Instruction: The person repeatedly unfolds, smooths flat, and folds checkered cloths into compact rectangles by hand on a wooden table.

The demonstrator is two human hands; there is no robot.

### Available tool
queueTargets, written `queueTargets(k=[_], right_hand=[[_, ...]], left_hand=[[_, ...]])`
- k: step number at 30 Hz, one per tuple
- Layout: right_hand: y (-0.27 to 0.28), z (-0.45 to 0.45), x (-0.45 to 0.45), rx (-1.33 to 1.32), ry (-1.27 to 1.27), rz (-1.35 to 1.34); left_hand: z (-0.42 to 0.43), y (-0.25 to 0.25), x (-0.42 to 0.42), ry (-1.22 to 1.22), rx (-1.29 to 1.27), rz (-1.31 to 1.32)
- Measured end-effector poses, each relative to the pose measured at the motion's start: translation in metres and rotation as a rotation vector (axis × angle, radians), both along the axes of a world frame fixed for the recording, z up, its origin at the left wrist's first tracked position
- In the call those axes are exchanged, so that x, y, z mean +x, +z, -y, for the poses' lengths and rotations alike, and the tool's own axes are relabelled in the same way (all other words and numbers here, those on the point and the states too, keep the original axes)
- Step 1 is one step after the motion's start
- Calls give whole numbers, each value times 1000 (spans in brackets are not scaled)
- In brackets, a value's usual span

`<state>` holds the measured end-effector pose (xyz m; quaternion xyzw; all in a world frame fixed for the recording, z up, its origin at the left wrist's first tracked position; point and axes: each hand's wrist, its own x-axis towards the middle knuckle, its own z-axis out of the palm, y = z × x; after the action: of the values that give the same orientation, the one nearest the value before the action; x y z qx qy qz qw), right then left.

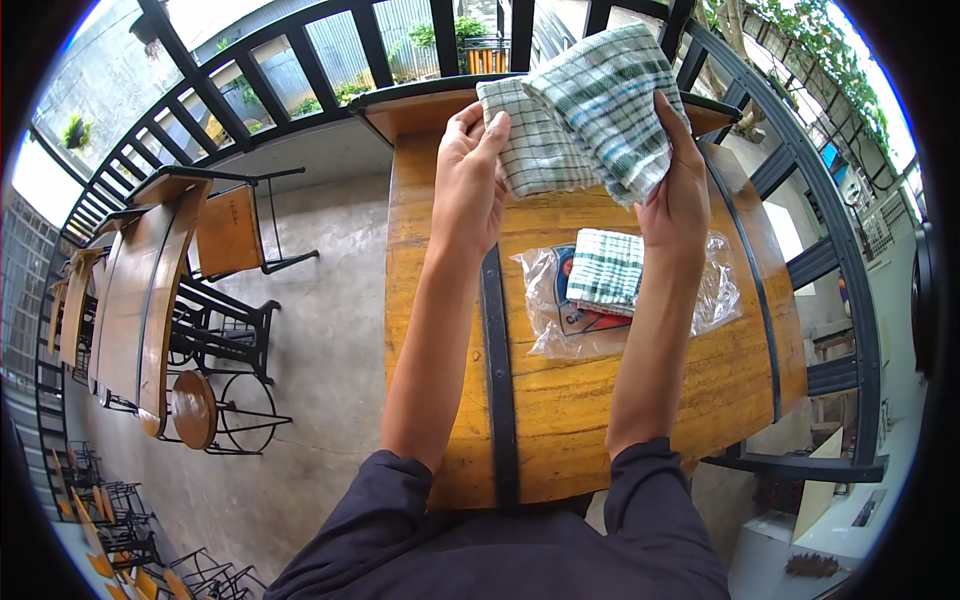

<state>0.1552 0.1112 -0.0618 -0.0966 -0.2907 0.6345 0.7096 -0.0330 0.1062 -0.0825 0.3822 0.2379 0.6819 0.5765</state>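
Above the far part of the wooden table [580, 430], both hands hold up a green-and-white checked cloth [610, 100]. My left hand [468, 170] pinches its left part between thumb and fingers. On the other side, my right hand [680, 190] grips the right part, which overlaps the left part. Whether these are two layers of one cloth or two separate cloths, I cannot tell. Below, a second folded checked cloth [604, 268] lies on a clear plastic bag [545, 335] with red and blue print. My right forearm hides part of the bag.
Black metal railing [400, 45] runs behind the table and down its right side. To the left stand more wooden tables [140, 290], a chair [228, 230] and a round stool [193, 410] on the concrete floor [320, 330].
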Motion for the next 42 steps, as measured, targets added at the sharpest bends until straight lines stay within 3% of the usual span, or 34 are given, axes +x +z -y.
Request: queueTargets(k=[2,5,9,17,19,21,23,26,32,35,37,39,42], right_hand=[[3,10,-1,62,93,-121],[3,13,-11,191,98,-93],[6,18,-34,-34,-245,170],[-6,3,-35,-24,-238,310],[-9,1,-37,18,-245,315],[-9,4,-41,26,-206,326],[-6,8,-44,37,-172,317],[1,13,-45,54,-204,383],[13,9,-7,161,-305,773],[16,15,2,384,-306,756],[19,16,13,354,-270,864],[18,8,17,805,-454,1000],[22,16,22,852,-382,1035]], left_hand=[[0,-2,3,3,-4,10],[7,2,15,14,-19,17],[15,6,22,-38,14,150],[20,15,17,113,141,246],[19,13,11,-16,138,322],[19,13,14,14,189,287],[26,18,17,274,226,-10],[29,25,16,294,283,7],[33,34,5,470,503,-248],[32,34,-2,362,735,-399],[34,33,-4,315,760,-408],[35,34,-6,108,877,-320],[33,34,-12,-24,919,-313]])
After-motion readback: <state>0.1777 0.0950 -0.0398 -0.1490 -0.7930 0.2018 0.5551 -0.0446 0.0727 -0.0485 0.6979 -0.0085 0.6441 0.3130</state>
